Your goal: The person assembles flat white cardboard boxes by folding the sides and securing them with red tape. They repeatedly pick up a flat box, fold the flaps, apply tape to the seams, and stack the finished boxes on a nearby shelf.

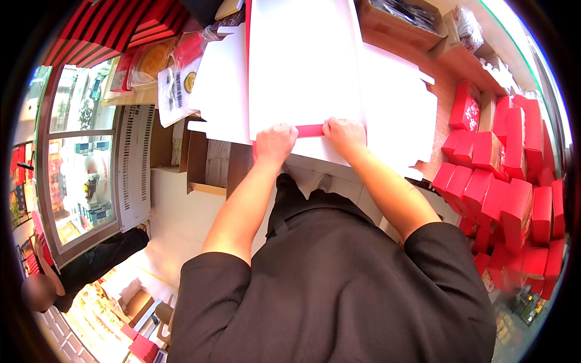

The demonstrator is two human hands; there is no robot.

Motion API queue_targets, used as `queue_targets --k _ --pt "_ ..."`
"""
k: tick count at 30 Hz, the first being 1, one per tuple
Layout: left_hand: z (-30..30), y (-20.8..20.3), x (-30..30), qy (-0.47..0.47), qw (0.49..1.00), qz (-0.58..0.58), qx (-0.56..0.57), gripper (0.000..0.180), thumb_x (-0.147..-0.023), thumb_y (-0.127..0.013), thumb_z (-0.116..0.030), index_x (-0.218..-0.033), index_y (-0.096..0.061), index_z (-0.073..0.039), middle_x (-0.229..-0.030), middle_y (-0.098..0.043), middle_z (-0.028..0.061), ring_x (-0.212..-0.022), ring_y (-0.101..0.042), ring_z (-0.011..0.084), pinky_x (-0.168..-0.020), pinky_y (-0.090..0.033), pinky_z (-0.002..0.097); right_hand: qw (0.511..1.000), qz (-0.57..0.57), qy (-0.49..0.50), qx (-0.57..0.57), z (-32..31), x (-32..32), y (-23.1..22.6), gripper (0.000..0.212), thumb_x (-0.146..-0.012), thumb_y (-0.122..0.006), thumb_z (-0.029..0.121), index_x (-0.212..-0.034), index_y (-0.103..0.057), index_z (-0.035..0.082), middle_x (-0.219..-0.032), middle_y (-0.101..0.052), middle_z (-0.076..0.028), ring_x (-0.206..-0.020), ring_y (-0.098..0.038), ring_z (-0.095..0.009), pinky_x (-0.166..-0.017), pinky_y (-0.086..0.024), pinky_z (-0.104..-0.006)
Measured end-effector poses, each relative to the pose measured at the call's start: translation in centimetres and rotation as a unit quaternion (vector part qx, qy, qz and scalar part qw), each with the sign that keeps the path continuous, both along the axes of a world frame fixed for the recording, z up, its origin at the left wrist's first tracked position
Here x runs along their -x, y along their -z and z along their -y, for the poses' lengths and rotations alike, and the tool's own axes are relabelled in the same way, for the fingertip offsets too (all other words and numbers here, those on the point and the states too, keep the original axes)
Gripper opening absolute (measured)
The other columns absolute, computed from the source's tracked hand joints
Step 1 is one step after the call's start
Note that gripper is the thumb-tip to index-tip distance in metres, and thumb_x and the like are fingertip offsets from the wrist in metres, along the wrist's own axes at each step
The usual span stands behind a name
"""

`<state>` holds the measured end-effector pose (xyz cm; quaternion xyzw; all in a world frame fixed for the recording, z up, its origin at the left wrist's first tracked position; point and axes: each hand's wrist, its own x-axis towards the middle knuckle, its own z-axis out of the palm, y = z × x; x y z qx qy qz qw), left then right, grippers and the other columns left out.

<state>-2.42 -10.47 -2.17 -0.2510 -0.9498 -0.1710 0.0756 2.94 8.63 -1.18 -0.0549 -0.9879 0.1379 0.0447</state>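
A long cardboard box, white inside with red showing at its edges, lies on the table ahead of me. Its near end shows a narrow red strip between my two hands. My left hand is closed around the near left corner. At the near right corner my right hand is closed on the same end, its fingers curled. The fingertips of both hands are partly hidden. Under the box, flat white cardboard sheets with cut tabs spread out to the left and right.
Many small red boxes are piled on the right. A carton of dark items stands at the back right. Packaged goods lie at the back left. Open brown cartons are below the table. Another person is at far left.
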Motion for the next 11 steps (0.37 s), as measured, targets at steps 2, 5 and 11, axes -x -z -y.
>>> queue_targets --k 2,5,11 --pt "-0.6 0.3 0.0 -0.023 0.999 -0.025 -0.027 0.022 -0.08 -0.062 -0.021 -0.061 -0.058 -0.01 -0.055 -0.061 0.0089 -0.051 -0.062 0.0281 -0.046 -0.049 0.0409 1.0 -0.013 0.018 -0.003 0.2 -0.2 0.1 0.027 -0.088 -0.059 0.03 -0.069 -0.062 0.011 -0.06 -0.064 -0.01 -0.056 -0.064 -0.029 -0.054 -0.051 -0.0424" --pt "-0.1 1.1 -0.3 -0.027 0.999 -0.021 -0.026 0.019 -0.08 -0.061 -0.022 -0.065 -0.06 -0.01 -0.06 -0.062 0.0102 -0.055 -0.062 0.0311 -0.05 -0.049 0.0425 0.998 -0.054 0.02 0.026 0.7 -0.7 0.9 0.024 -0.087 -0.059 0.026 -0.069 -0.064 0.011 -0.062 -0.066 -0.009 -0.057 -0.066 -0.028 -0.057 -0.054 -0.042" --pt "-0.4 -0.7 0.0 -0.039 0.997 0.065 -0.001 0.024 -0.085 -0.058 -0.027 -0.072 -0.064 -0.008 -0.069 -0.066 0.0115 -0.065 -0.065 0.0314 -0.06 -0.051 0.0449 0.995 0.052 0.036 0.082 0.4 -0.3 -1.9 0.026 -0.087 -0.058 0.032 -0.074 -0.067 0.011 -0.067 -0.068 -0.009 -0.067 -0.068 -0.028 -0.066 -0.053 -0.0516"
